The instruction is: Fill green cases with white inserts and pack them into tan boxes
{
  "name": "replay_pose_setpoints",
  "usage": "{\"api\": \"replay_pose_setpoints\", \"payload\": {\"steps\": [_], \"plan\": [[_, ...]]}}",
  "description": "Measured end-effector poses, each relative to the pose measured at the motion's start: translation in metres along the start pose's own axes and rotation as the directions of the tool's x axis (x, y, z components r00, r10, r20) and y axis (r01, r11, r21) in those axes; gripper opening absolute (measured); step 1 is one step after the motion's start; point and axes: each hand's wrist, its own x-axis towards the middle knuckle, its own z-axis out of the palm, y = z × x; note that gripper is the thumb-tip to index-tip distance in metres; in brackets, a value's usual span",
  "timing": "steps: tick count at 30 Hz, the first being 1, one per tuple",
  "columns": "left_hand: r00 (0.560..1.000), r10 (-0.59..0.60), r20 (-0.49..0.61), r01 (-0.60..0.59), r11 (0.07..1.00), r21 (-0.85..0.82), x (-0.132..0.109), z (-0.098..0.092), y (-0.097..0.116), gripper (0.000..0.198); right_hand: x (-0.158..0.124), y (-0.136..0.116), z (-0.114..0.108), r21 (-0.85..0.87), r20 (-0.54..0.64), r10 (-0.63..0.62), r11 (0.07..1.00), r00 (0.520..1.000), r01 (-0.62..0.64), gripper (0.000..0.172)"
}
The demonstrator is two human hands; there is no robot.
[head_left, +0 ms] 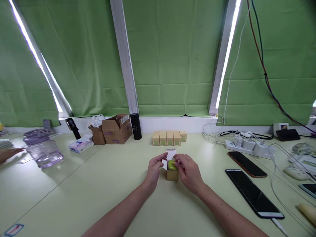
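Observation:
A small brown cardboard box stands upright on the table in front of me, its white-lined lid raised at the back. A rounded green case sits in the mouth of the box, its top showing and its lower part hidden inside. From the left side, my left hand pinches the box's white side flap between thumb and fingers. My right hand is at the opposite side, thumb and fingertips closed at the green case's right edge.
Several small closed boxes stand in a row behind. Toward the left are an open carton, a black cylinder, a tissue pack, a clear jug and another person's hand. Phones and a cabled power strip lie right.

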Motion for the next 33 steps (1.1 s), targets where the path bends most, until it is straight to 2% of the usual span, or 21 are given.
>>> {"api": "replay_pose_setpoints", "payload": {"steps": [5, 13, 23, 30, 33], "plan": [[1.000, -0.005, 0.003, 0.006, 1.000, -0.026, -0.001, 0.002, 0.002, 0.052, -0.001, 0.001, 0.005, 0.046, -0.028, 0.038, 0.998, 0.999, -0.037, 0.018], [1.000, -0.004, -0.013, 0.003, 1.000, -0.031, -0.004, 0.005, 0.008, 0.053, 0.000, 0.007, 0.013, 0.233, -0.057, 0.135, 0.965, 0.989, -0.119, 0.017], [1.000, -0.002, -0.014, 0.002, 0.999, -0.039, -0.004, 0.004, 0.007, 0.050, 0.000, 0.003, 0.012, 0.255, -0.094, 0.157, 0.958, 0.983, -0.128, 0.020], [1.000, -0.027, 0.008, 0.027, 0.996, -0.085, -0.004, 0.005, 0.007, 0.046, 0.005, 0.016, 0.006, 0.294, -0.218, 0.263, 0.936, 0.940, -0.193, 0.025], [1.000, -0.029, 0.010, 0.030, 0.995, -0.092, -0.004, 0.006, 0.007, 0.045, 0.005, 0.024, 0.006, 0.297, -0.229, 0.331, 0.919, 0.916, -0.258, 0.025]]}}
